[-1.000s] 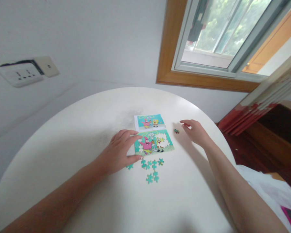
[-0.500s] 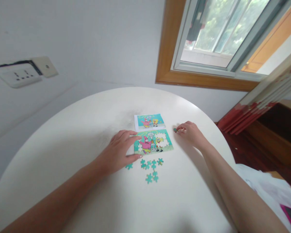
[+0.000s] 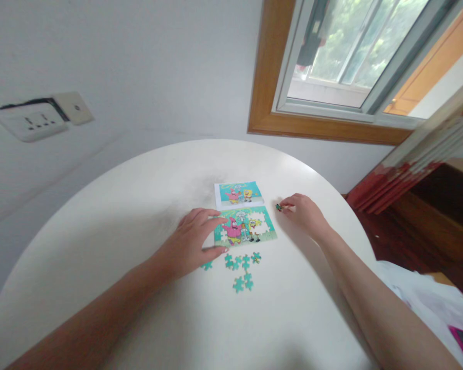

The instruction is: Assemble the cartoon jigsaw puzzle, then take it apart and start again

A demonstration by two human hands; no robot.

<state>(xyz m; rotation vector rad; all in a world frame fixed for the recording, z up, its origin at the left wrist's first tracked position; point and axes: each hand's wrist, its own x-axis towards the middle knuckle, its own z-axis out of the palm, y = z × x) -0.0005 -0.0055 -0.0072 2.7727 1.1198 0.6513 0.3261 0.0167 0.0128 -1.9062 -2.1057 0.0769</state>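
A jigsaw puzzle (image 3: 236,231) with cartoon figures lies flat on the white round table, with white gaps at its right side and its lower left. My left hand (image 3: 195,236) rests at its left edge, fingers apart, thumb near the lower left corner. My right hand (image 3: 299,208) is to the right of the puzzle, with a small dark green puzzle piece (image 3: 279,207) pinched at its fingertips. Several loose teal puzzle pieces (image 3: 246,262) lie just below the puzzle. Another loose piece (image 3: 207,265) is partly under my left thumb's side. Above the puzzle lies a picture card (image 3: 241,193) with the same scene.
The white table (image 3: 139,190) has a curved far edge close to the wall. A wall socket (image 3: 42,122) is at the left, a wood-framed window (image 3: 332,126) at the upper right. A curtain (image 3: 386,180) hangs beyond the table's right edge, and a white plastic bag (image 3: 416,293) is at the lower right.
Both hands hold nearly the same places. The puzzle piece stays at my right fingertips, and the whole view has shifted very slightly.
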